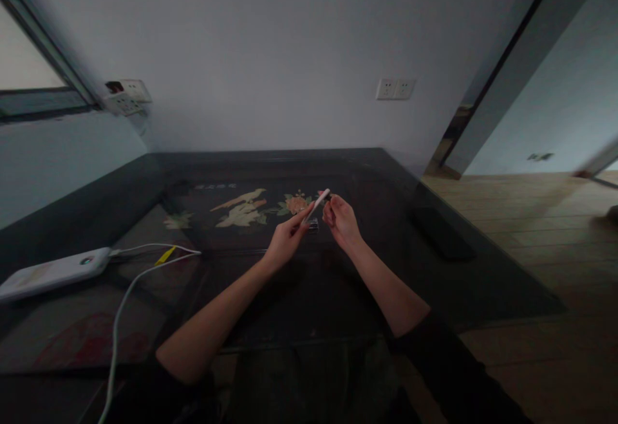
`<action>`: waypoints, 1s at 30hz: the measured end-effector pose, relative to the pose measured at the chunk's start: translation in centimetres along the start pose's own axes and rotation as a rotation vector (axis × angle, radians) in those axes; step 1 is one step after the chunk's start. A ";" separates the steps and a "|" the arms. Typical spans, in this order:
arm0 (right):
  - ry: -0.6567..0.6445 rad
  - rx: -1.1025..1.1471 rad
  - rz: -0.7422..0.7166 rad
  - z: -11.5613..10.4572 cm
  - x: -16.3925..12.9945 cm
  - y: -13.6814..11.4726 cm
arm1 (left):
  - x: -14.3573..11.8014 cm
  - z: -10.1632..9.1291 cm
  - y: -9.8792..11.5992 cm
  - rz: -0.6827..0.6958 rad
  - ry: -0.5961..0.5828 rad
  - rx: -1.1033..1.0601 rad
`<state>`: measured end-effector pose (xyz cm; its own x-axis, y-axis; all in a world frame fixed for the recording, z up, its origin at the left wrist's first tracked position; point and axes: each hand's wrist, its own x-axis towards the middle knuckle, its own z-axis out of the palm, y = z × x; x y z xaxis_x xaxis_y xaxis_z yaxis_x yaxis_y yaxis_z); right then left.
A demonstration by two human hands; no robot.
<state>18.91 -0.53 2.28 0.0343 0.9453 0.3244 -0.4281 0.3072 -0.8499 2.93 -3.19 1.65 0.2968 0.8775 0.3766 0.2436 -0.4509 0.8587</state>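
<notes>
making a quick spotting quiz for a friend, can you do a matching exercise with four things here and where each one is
1. Slim pale stick
2. Yellow tag
3. Dark flat object
4. Twin white sockets

A. On the wall behind the table
B. By the white cable
C. In the left hand
D. On the right side of the tabletop

Pairs: 1-C, 2-B, 3-D, 4-A
</notes>
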 end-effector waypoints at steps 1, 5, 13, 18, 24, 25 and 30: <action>-0.007 -0.007 -0.005 0.0 0.0 0.0 | 0.0 -0.1 0.0 -0.005 0.008 -0.002; -0.034 -0.006 -0.019 0.0 -0.1 0.0 | 0.1 -0.3 0.1 -0.034 0.034 -0.002; -0.010 0.015 -0.001 -0.2 0.1 0.0 | -0.3 0.0 0.5 -0.016 -0.001 -0.011; 0.000 0.034 0.001 -0.2 0.2 0.1 | -0.4 0.2 0.4 0.025 -0.035 -0.011; 0.000 0.040 -0.002 -0.1 0.1 0.0 | -0.4 0.3 -0.1 0.047 -0.082 -0.017; 0.001 0.043 -0.003 -0.1 0.1 0.0 | -0.4 0.3 -0.1 0.043 -0.075 -0.015; -0.023 0.052 -0.010 0.0 0.0 0.0 | -0.2 0.1 0.1 -0.019 -0.006 -0.018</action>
<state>18.91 -0.51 2.24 0.0185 0.9392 0.3429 -0.4738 0.3102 -0.8242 3.01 -3.43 1.67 0.2976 0.8848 0.3586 0.2320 -0.4314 0.8718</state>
